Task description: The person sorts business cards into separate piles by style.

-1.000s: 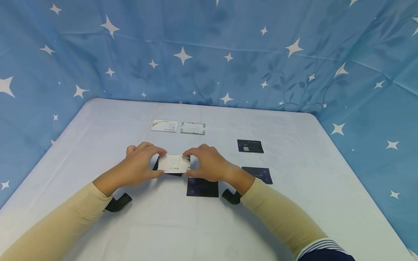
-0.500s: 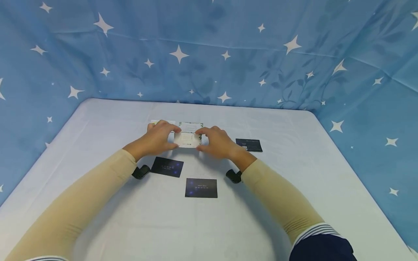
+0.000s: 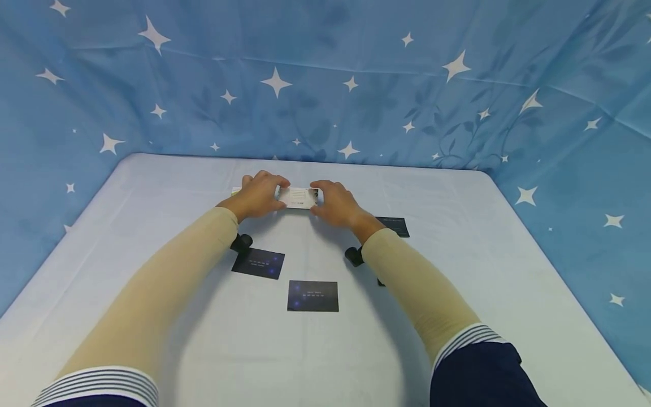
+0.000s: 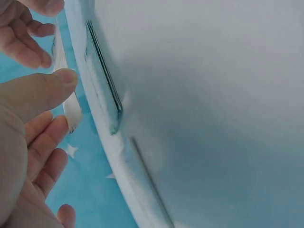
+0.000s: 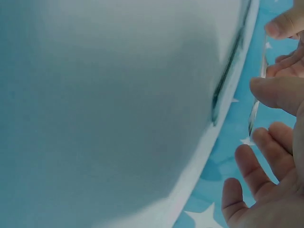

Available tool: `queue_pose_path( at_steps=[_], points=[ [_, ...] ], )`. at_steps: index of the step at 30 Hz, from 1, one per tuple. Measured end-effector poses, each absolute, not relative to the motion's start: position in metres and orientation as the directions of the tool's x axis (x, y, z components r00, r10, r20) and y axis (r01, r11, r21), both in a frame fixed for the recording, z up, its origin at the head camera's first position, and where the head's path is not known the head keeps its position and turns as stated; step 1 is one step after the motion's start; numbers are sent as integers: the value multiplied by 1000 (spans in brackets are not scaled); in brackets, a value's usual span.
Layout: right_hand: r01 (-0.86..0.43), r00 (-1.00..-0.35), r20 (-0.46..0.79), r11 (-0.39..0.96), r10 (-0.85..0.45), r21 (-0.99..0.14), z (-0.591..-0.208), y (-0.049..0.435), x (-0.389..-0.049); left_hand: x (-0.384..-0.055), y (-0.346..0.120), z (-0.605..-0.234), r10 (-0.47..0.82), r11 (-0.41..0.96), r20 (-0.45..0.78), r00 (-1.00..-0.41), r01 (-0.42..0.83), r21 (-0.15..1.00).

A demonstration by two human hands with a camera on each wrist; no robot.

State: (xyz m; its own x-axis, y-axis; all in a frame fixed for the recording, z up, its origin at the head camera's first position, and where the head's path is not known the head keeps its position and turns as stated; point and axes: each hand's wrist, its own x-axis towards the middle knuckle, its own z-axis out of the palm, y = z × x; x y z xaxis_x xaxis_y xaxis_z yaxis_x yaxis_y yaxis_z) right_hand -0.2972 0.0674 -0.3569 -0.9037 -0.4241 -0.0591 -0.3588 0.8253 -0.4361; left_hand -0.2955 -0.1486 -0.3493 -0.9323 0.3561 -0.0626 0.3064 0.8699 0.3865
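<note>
A white business card (image 3: 298, 198) with small print and dark leaf marks is held level above the far part of the table. My left hand (image 3: 258, 195) pinches its left end between thumb and fingers, and my right hand (image 3: 337, 203) pinches its right end. Seen nearly edge-on in the left wrist view, the card (image 4: 72, 114) is apart from a low stack of cards (image 4: 103, 71) lying on the table beneath. That stack (image 5: 229, 71) also shows in the right wrist view. The head view hides it behind the hands and the held card.
Two dark blue cards lie nearer on the white table, one left (image 3: 258, 263) and one central (image 3: 312, 296). Another dark card (image 3: 396, 226) lies to the right, and a further one is mostly under the right sleeve. A yellow-edged card (image 3: 235, 191) peeks out behind my left hand.
Both hands have carried the white card away from me and slightly right, from over the left dark card to over the back cards. The dark cards have stayed in place.
</note>
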Motion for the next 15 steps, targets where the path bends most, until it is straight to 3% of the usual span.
queue_pose_path(
  at_steps=[15],
  points=[
    [-265, -906, -172, 837, -386, -479, -374, 59, -324, -316, -151, -367, 284, 886, -159, -946, 196, 420]
  ],
)
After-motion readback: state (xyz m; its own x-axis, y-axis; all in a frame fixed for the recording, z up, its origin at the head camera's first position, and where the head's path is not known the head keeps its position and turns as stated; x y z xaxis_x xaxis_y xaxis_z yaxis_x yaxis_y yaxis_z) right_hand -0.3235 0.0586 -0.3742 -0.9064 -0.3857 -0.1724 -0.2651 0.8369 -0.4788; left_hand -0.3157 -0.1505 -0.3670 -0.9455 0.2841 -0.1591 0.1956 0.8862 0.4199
